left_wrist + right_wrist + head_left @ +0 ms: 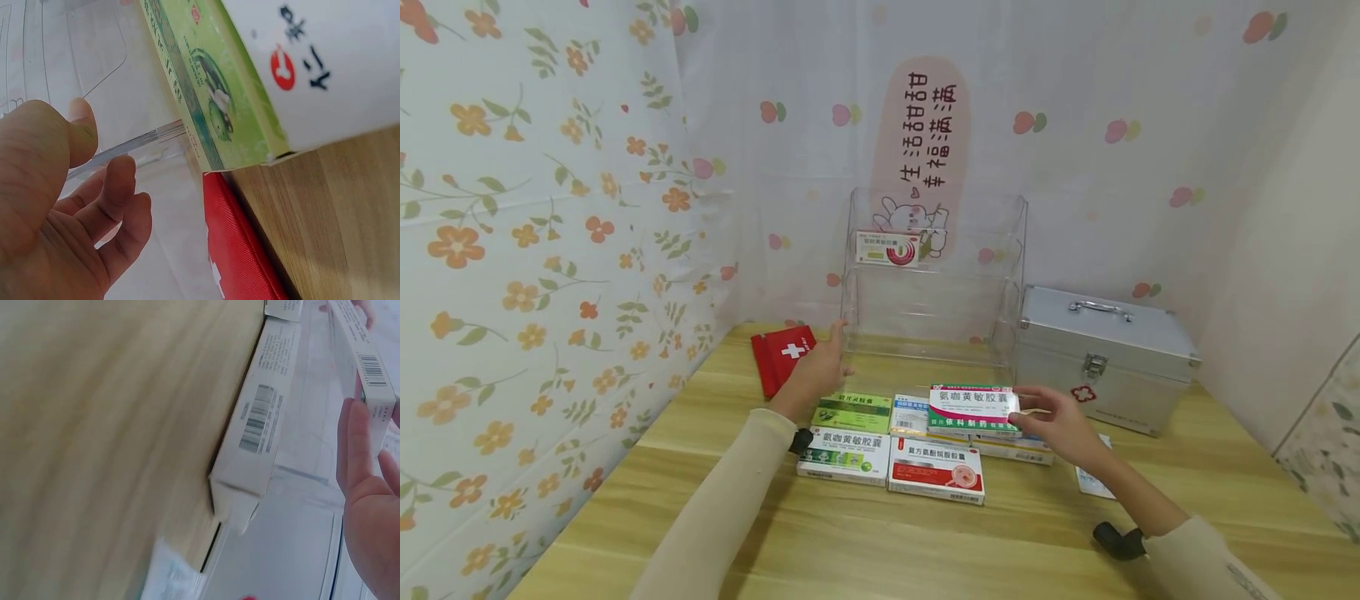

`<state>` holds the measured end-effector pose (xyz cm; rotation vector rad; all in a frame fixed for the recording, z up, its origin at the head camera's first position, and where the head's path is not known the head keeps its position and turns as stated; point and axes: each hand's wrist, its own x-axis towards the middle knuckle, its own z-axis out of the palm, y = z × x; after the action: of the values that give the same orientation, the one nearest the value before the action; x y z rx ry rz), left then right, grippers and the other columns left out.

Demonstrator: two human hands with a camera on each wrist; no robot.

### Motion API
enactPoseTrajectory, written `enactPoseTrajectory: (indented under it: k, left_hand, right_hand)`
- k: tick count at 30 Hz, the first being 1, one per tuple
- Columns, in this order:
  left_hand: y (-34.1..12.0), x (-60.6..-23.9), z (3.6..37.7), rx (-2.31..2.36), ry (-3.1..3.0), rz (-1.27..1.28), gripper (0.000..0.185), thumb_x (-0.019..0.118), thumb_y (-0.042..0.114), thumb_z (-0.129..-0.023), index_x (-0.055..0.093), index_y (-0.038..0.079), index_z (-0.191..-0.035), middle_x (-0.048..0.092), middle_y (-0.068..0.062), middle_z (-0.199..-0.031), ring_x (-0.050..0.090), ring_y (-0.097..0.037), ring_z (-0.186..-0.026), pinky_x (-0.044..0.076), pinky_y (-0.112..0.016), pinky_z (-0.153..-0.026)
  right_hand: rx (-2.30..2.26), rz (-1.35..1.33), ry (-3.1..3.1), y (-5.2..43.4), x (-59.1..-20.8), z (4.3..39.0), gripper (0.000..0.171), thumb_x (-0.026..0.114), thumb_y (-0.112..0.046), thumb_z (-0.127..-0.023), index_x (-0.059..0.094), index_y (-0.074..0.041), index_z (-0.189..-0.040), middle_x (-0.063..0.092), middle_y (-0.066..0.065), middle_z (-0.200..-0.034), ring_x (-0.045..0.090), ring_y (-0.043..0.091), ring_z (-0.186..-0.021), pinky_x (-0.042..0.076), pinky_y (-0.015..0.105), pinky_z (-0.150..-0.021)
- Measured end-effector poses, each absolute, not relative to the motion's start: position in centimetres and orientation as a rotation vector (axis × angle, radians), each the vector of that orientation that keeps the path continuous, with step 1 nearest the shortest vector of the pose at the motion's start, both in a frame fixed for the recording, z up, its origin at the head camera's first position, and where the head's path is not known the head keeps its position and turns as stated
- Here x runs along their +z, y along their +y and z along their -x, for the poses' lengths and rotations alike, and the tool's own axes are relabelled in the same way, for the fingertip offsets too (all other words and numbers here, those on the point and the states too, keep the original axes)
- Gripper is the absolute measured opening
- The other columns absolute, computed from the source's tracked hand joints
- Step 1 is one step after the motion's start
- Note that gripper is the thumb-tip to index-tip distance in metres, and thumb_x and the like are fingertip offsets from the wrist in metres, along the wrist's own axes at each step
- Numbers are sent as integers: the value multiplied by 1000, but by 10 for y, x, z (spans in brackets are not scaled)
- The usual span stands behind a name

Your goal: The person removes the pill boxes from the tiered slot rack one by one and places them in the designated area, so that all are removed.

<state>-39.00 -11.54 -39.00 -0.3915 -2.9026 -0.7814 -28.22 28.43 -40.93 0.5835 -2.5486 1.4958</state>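
Observation:
My right hand [1063, 423] grips a green, white and pink medicine box [972, 408] by its right end, above other boxes on the table. In the right wrist view, the fingers [359, 440] lie along that held box. My left hand [816, 367] is at the lower left side of a clear plastic tiered rack [925, 350]; in the left wrist view, the edge of its side panel [134, 142] passes between thumb and curled fingers. A white box with a red swirl [886, 248] stands on an upper tier of the rack.
In front of the rack lie a green box [853, 412], a white-and-green box [842, 454], a red-and-white box [936, 471] and a blue-and-white box [908, 417]. A red pouch [778, 354] is at left, a silver case [1097, 358] at right. A white packet [1093, 475] lies near the right forearm.

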Motion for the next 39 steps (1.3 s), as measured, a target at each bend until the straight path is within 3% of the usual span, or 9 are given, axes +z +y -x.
enactPoseTrajectory:
  k: [9, 17, 24, 26, 31, 33, 39]
  left_hand:
    - [-116, -391, 391, -773, -2902, 405, 92, 74, 18, -90, 8, 24, -153, 55, -8, -69, 56, -23, -55, 49, -30, -52]
    - [-116, -392, 391, -763, -2893, 410, 91, 74, 17, -90, 8, 24, -152, 54, -9, -68, 54, -24, -53, 47, -31, -49]
    - [-116, -395, 393, -749, -2877, 425, 91, 74, 16, -90, 9, 24, -153, 54, -9, -67, 53, -24, -52, 47, -31, -48]
    - [-116, -395, 393, -741, -2876, 428, 91, 74, 16, -90, 9, 23, -152, 54, -9, -67, 54, -24, -53, 47, -31, -48]
    - [-117, -395, 392, -746, -2869, 418, 92, 75, 16, -89, 9, 23, -153, 54, -9, -68, 54, -23, -53, 47, -31, -48]
    - [-118, -396, 392, -770, -2871, 411, 93, 75, 16, -89, 8, 25, -153, 54, -9, -68, 54, -24, -53, 47, -31, -48]
    - [-116, -395, 392, -786, -2880, 408, 95, 75, 17, -89, 7, 26, -153, 54, -9, -70, 55, -24, -55, 48, -30, -51]
  right_hand:
    - [1567, -577, -2530, 302, -419, 260, 47, 68, -9, -94, 50, 9, -133, 59, 32, -118, 69, 9, -92, 58, 31, -72]
    - [1557, -563, -2533, 313, -416, 242, 47, 66, -5, -94, 49, 10, -135, 58, 33, -117, 70, 10, -89, 59, 40, -68]
    - [1512, -480, -2566, 328, -412, 226, 47, 66, -7, -95, 49, 9, -135, 59, 31, -117, 70, 9, -87, 59, 35, -68]
    - [1507, -467, -2556, 332, -413, 223, 46, 66, -6, -94, 50, 9, -134, 61, 26, -116, 70, 10, -86, 59, 37, -67]
    - [1520, -471, -2526, 339, -417, 220, 45, 68, -6, -93, 52, 9, -132, 65, -6, -112, 71, 12, -87, 59, 40, -66]
    - [1530, -467, -2531, 342, -417, 219, 45, 68, -7, -93, 52, 9, -132, 64, -13, -110, 71, 12, -87, 59, 39, -66]
    - [1506, -357, -2596, 348, -416, 214, 48, 70, -9, -93, 52, 7, -134, 62, 20, -118, 69, 9, -87, 59, 36, -67]
